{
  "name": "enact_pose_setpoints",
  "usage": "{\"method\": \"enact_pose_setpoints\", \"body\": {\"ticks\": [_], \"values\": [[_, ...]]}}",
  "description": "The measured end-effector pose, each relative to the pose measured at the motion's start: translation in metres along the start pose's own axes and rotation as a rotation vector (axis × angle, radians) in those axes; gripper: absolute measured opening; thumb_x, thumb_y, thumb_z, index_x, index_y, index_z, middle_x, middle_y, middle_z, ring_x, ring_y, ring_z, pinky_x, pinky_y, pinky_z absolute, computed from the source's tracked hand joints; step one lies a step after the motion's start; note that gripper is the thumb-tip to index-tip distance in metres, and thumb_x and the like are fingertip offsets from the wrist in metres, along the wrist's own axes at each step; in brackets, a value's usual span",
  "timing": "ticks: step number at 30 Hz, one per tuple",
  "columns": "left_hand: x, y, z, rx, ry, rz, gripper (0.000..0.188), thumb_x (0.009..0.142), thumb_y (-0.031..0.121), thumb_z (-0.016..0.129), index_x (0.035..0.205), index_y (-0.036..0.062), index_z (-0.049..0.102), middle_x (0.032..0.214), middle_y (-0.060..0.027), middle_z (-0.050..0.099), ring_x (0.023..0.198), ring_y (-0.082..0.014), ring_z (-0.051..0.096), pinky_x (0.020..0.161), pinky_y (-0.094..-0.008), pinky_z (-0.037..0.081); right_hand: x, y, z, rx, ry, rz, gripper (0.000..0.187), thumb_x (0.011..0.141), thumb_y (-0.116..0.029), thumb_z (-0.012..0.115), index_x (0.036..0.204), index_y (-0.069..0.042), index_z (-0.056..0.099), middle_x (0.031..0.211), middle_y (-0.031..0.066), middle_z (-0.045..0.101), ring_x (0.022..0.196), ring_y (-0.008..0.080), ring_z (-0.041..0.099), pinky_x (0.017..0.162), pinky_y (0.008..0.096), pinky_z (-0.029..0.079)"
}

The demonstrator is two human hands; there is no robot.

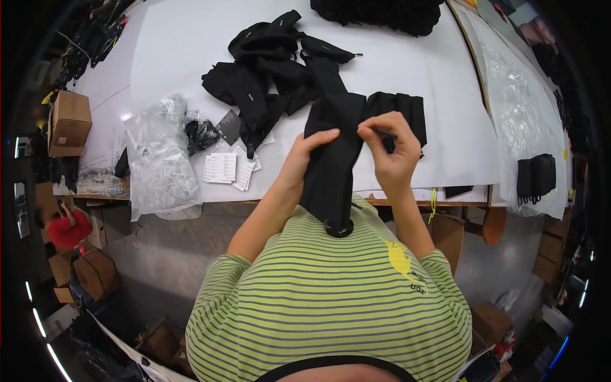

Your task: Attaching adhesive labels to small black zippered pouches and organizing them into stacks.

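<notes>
A long black fabric pouch (330,165) hangs lengthwise in front of my chest, its rounded lower end near my shirt. My left hand (299,159) is closed around its left edge, thumb flat on top and the other fingers hidden beneath. At the pouch's right edge, the thumb and forefinger of my right hand (393,148) are pinched together; whether they hold the edge or something tiny is too small to tell. Just beyond lies a loose heap of similar black pouches (261,70). Next to my right hand is a neat black stack (410,111), partly hidden by it.
Left on the white table (407,70) lie a clear plastic bag (162,159) of small pale pieces, white printed cards (220,168) and a small bag with black contents (202,135). A dark bundle (382,14) sits at the far edge. A cardboard box (69,124) stands far left.
</notes>
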State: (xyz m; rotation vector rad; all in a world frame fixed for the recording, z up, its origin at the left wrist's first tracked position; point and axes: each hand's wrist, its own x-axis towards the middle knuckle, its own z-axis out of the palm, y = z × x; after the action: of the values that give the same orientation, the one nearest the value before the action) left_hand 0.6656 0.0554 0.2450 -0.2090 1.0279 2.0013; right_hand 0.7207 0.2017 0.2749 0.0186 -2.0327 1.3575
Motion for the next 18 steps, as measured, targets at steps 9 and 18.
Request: {"method": "enact_pose_setpoints", "body": {"ticks": [9, 18], "values": [[0.006, 0.015, -0.007, -0.211, -0.042, -0.002, 0.018, 0.08, 0.017, 0.062, 0.089, 0.0018, 0.063, 0.077, -0.0052, 0.065, 0.063, -0.0137, 0.063, 0.058, -0.0237, 0.052, -0.017, -0.018, 0.0, 0.15, -0.339, 0.107, 0.009, 0.073, -0.006, 0.071, 0.076, -0.003, 0.064, 0.066, -0.0002, 0.054, 0.052, 0.0081, 0.044, 0.047, 0.0207, 0.033], [0.023, 0.03, -0.022, -0.327, -0.043, 0.034, 0.023, 0.084, 0.025, 0.058, 0.084, 0.0024, 0.064, 0.068, -0.0105, 0.064, 0.052, -0.0156, 0.061, 0.047, -0.0234, 0.05, -0.031, -0.035, 0.004, 0.224, -0.504, 0.279, 0.005, 0.074, -0.004, 0.069, 0.076, -0.003, 0.064, 0.065, 0.0006, 0.052, 0.055, 0.0075, 0.049, 0.047, 0.0189, 0.037]]}}
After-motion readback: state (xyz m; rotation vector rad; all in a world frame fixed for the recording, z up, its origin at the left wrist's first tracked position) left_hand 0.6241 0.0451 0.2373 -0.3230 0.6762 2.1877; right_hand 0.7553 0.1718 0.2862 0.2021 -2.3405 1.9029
